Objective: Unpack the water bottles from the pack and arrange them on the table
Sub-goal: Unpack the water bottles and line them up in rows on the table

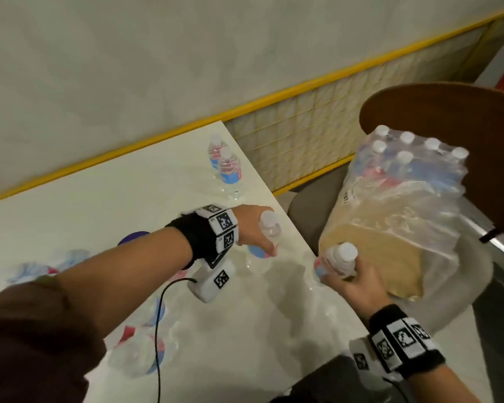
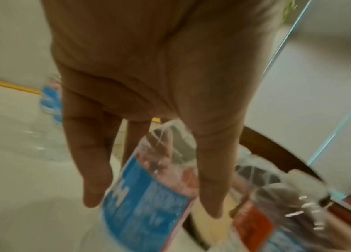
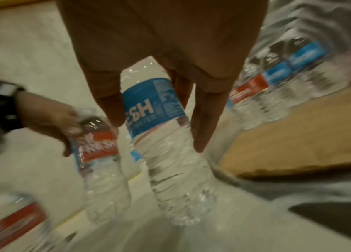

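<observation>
Clear ribbed plastic bottles (image 3: 166,153) with glossy blue-and-red paper-ish labels and matt white caps. Crinkly see-through shrink film round the pack (image 1: 396,199), over a rough brown cardboard tray (image 1: 370,257). Smooth, slightly shiny cream table (image 1: 99,199). Polished dark wood chair back (image 1: 463,117). Black cloth wristbands (image 1: 189,239).

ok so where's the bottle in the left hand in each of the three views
Head: the bottle stands mid-frame near the table's right edge, under the left hand.
Left wrist: bottom centre, blue label between the fingers.
Right wrist: left of centre, red label, held from the left.
Shared landmark: the pack, to the right in all three views.
</observation>
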The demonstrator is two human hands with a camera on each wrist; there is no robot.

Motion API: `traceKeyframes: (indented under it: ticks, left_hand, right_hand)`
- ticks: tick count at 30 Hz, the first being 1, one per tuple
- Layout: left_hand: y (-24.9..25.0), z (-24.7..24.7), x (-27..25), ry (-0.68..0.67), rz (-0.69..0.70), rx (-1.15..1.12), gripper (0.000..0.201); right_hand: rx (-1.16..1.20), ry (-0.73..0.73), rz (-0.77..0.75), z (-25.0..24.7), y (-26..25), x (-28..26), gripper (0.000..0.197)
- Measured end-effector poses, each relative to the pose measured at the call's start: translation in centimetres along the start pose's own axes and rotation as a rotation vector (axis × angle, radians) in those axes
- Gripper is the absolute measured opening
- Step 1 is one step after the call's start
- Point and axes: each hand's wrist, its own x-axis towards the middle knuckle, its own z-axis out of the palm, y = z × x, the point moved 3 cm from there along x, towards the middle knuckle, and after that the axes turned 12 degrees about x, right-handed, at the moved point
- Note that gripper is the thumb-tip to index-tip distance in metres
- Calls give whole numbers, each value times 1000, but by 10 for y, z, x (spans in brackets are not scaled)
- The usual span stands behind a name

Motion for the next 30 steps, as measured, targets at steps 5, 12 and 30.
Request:
traceKeyframes:
  ticks: [5,12,30]
  left_hand:
    - [-40,9,-20,-194,-125,317,57]
    - [-73,15,-48,-334,-147,363,62]
    - [-256,-1,-220,36,-604,28,56]
  right_hand:
    - [-236,-371,-81,83,-4,-27,58]
    - [-265,-522,-123,182,-11,-31,64]
    - [-643,-864,257,257,13,-86,99]
